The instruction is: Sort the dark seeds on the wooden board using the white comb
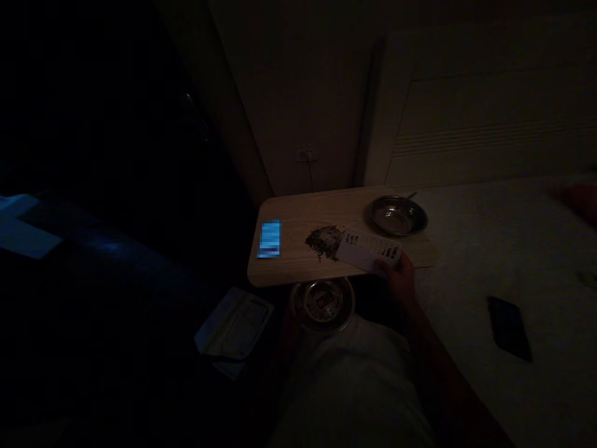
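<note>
My right hand (398,274) grips the right end of a flat white plastic piece with a row of slots (361,255). Its far end touches or overlaps a pile of small dark bits mixed with whitish ones (324,239) on the wooden tabletop (289,270). Just under the table's near edge, above my lap, is a shiny round metal bowl (345,317) with a patterned or reflecting bottom. My left hand (293,320) is at the bowl's left rim and seems to hold it; deep shadow hides most of its fingers.
A lit phone (269,238) lies at the table's left. Another metal bowl (398,218) with a thin handle sticking out stands at the back right. A dark flat device (509,328) rests on the pale bed (459,267). A light-coloured package (233,330) lies lower left.
</note>
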{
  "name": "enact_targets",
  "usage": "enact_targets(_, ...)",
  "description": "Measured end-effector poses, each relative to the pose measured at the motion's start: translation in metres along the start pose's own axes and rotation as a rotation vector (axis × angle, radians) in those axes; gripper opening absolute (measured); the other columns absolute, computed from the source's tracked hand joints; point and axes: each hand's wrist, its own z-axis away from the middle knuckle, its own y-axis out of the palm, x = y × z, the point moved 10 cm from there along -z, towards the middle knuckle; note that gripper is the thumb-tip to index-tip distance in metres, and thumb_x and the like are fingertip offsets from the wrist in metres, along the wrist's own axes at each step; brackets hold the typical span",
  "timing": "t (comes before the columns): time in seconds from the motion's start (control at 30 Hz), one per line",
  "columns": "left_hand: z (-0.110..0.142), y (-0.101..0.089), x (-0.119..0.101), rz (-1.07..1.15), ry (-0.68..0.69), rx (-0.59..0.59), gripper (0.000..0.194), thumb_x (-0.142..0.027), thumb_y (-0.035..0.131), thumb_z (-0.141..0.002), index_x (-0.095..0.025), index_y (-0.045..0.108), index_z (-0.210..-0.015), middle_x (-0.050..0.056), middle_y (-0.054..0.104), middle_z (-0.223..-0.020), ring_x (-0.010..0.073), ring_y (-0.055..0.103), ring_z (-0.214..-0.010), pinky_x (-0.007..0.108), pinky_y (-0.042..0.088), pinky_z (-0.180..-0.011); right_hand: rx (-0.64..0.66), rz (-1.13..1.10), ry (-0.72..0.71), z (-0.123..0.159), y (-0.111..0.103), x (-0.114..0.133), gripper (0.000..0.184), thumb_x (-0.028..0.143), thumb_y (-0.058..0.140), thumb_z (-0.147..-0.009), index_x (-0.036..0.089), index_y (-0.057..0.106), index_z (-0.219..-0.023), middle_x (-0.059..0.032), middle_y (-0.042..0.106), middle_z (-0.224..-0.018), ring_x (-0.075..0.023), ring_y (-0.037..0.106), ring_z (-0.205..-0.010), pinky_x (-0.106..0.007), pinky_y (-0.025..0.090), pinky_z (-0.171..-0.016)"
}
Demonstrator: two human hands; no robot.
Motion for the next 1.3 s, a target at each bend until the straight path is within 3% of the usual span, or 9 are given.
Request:
enact_targets(0.23, 0.001, -0.002, 0.004, -0.018, -0.037, -0.015, 0.081, -0.048, 0.075, -0.077, -0.026, 0.051, -0.151, 0.009, 0.046, -0.163, 0.0342, 0.035, -0.154, 0.048, 0.029, -0.126, -0.009, -0.032, 0.033, 0.001, -0.002, -0.006, 0.042, 0.040, 0.082, -0.062, 0.021, 0.069, -0.097, -0.0062, 0.077, -0.095, -0.0260, 0.069, -0.084, -0.041, 0.057, -0.079)
enact_targets(0.5, 0.002, -0.001, 0.005, -0.007, -0.079, -0.013, 0.079, -0.052, 0.074, -0.077, -0.026, 0.054, -0.149, 0.010, 0.053, -0.158, 0.0362, 0.039, -0.151, 0.050, 0.031, -0.125, -0.013, -0.043, 0.050, 0.002, -0.007, -0.008, 0.041, 0.039, 0.084, -0.059, 0.022, 0.069, -0.092, -0.0061, 0.077, -0.091, -0.0271, 0.068, -0.082, -0.043, 0.057, -0.077)
enact_targets(0.67, 0.001, 0.001, 0.001, -0.005, -0.009, 0.011, 0.077, -0.050, 0.074, -0.079, -0.027, 0.054, -0.150, 0.009, 0.051, -0.159, 0.0354, 0.038, -0.152, 0.048, 0.030, -0.126, 0.036, -0.062, 0.087, 0.005, -0.002, -0.016, 0.041, 0.038, 0.084, -0.059, 0.021, 0.070, -0.093, -0.0062, 0.078, -0.093, -0.0278, 0.070, -0.083, -0.043, 0.058, -0.077)
enact_targets(0.83, 0.001, -0.005, 0.009, -0.027, -0.063, -0.030, 0.081, -0.053, 0.076, -0.076, -0.025, 0.054, -0.149, 0.011, 0.051, -0.159, 0.0361, 0.038, -0.152, 0.048, 0.030, -0.125, 0.064, -0.075, 0.112, 0.008, 0.005, -0.018, 0.042, 0.037, 0.083, -0.058, 0.021, 0.071, -0.095, -0.0048, 0.078, -0.093, -0.0261, 0.069, -0.083, -0.039, 0.058, -0.075)
enact_targets(1.07, 0.003, 0.012, -0.014, 0.088, -0.030, 0.002, 0.080, -0.048, 0.076, -0.074, -0.023, 0.056, -0.147, 0.011, 0.055, -0.156, 0.0356, 0.044, -0.149, 0.046, 0.037, -0.122, 0.189, -0.122, 0.168, 0.014, 0.019, -0.016, 0.040, 0.035, 0.085, -0.056, 0.021, 0.071, -0.091, -0.0040, 0.078, -0.089, -0.0250, 0.069, -0.079, -0.037, 0.056, -0.071)
enact_targets(1.3, 0.010, 0.004, -0.017, 0.006, -0.076, -0.001, 0.075, -0.045, 0.073, -0.080, -0.022, 0.054, -0.149, 0.010, 0.051, -0.160, 0.0330, 0.037, -0.153, 0.044, 0.030, -0.126, -0.079, -0.018, 0.081, 0.003, -0.016, -0.011, 0.039, 0.039, 0.081, -0.060, 0.021, 0.069, -0.092, -0.0053, 0.078, -0.090, -0.0259, 0.069, -0.081, -0.037, 0.055, -0.072)
